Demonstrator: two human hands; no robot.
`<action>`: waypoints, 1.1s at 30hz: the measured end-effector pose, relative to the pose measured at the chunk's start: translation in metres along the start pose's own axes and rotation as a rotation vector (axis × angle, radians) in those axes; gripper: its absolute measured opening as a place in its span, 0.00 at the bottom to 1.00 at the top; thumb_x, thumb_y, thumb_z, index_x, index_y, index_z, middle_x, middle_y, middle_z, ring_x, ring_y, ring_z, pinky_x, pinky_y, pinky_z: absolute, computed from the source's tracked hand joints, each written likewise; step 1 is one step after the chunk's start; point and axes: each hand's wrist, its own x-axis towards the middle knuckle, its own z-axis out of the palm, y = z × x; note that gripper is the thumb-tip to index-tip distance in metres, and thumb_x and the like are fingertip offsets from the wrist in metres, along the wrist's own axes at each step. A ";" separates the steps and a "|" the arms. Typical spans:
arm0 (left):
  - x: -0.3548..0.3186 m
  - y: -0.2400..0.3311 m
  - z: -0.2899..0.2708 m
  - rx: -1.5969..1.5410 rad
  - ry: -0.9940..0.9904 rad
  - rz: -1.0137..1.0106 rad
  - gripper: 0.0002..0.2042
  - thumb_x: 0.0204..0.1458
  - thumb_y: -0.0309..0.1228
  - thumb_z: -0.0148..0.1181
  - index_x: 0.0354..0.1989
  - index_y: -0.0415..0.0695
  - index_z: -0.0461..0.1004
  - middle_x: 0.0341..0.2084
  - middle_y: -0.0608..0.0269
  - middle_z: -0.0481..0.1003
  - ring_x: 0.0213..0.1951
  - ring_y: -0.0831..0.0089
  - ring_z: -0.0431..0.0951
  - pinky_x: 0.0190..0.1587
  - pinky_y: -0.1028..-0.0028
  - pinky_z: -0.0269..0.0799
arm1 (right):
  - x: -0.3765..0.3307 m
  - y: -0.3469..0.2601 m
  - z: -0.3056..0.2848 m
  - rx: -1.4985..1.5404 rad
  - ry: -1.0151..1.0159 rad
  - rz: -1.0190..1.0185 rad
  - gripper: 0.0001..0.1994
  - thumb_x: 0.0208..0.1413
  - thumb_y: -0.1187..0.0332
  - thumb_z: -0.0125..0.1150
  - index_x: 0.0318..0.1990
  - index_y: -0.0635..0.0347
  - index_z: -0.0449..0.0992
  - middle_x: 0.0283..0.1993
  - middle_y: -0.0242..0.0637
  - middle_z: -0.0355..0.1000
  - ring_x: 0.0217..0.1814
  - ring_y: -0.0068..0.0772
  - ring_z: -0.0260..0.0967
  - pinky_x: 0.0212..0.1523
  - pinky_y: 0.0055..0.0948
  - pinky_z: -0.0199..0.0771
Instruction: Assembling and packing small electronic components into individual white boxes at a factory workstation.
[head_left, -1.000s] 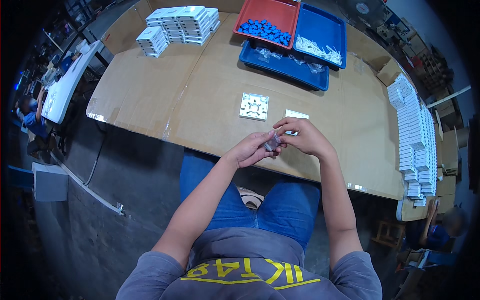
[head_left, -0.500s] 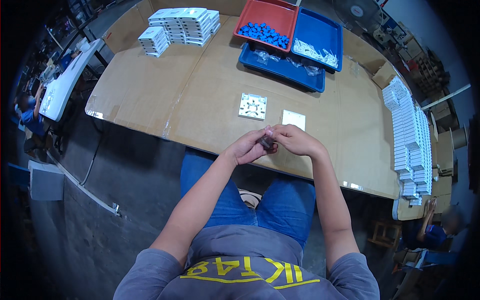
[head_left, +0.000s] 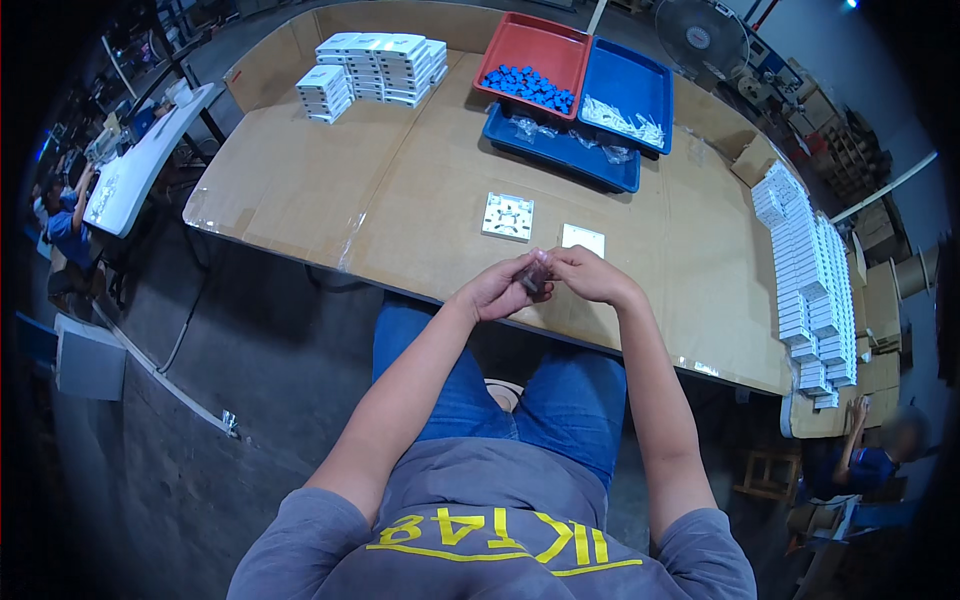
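Observation:
My left hand (head_left: 498, 291) and my right hand (head_left: 592, 274) meet just over the table's near edge. Between them is a small dark, shiny packet (head_left: 533, 278), too blurred to make out fully. The left fingers curl around it from below, while the right fingertips pinch its upper end. Beyond my hands lies a square white plastic housing (head_left: 508, 217), its inner side with dark slots facing up. A plain white square plate (head_left: 583, 239) rests to the right of it, partly hidden by my right hand.
Farther back stand a red tray (head_left: 540, 48) of blue pieces, a blue tray (head_left: 630, 75) of white pieces and a lower blue tray (head_left: 560, 150) with clear bags. White boxes (head_left: 385, 55) are stacked far left, more stacks (head_left: 805, 275) at right. Other people sit at both sides.
The whole view has shifted slightly as my head moved. Both hands stay together on the dark packet, and more of it shows between the fingers now.

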 end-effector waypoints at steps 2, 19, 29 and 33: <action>-0.002 0.002 0.001 -0.027 0.004 -0.006 0.19 0.73 0.47 0.50 0.55 0.44 0.74 0.43 0.61 0.79 0.46 0.67 0.77 0.58 0.64 0.73 | -0.001 0.001 0.001 0.066 0.065 -0.081 0.29 0.75 0.47 0.48 0.41 0.70 0.81 0.32 0.40 0.78 0.37 0.29 0.73 0.44 0.32 0.75; -0.001 0.003 0.000 -0.133 -0.007 -0.079 0.28 0.74 0.54 0.40 0.62 0.41 0.71 0.42 0.60 0.79 0.39 0.68 0.78 0.53 0.63 0.74 | 0.002 0.006 -0.059 0.130 0.152 -0.148 0.21 0.74 0.55 0.54 0.43 0.67 0.84 0.41 0.38 0.83 0.43 0.28 0.78 0.49 0.31 0.78; 0.002 0.011 0.004 -0.274 -0.028 -0.112 0.29 0.75 0.49 0.40 0.69 0.36 0.66 0.49 0.56 0.77 0.44 0.66 0.77 0.55 0.63 0.75 | 0.069 0.132 -0.261 -0.291 0.790 0.005 0.10 0.64 0.71 0.60 0.48 0.64 0.82 0.42 0.43 0.83 0.45 0.38 0.81 0.47 0.37 0.79; 0.003 0.016 0.006 -0.258 0.015 -0.115 0.29 0.74 0.51 0.41 0.67 0.37 0.67 0.48 0.58 0.77 0.43 0.66 0.76 0.54 0.62 0.72 | 0.089 0.138 -0.307 -0.638 0.893 0.107 0.11 0.60 0.73 0.60 0.48 0.58 0.83 0.43 0.48 0.83 0.47 0.52 0.80 0.50 0.45 0.79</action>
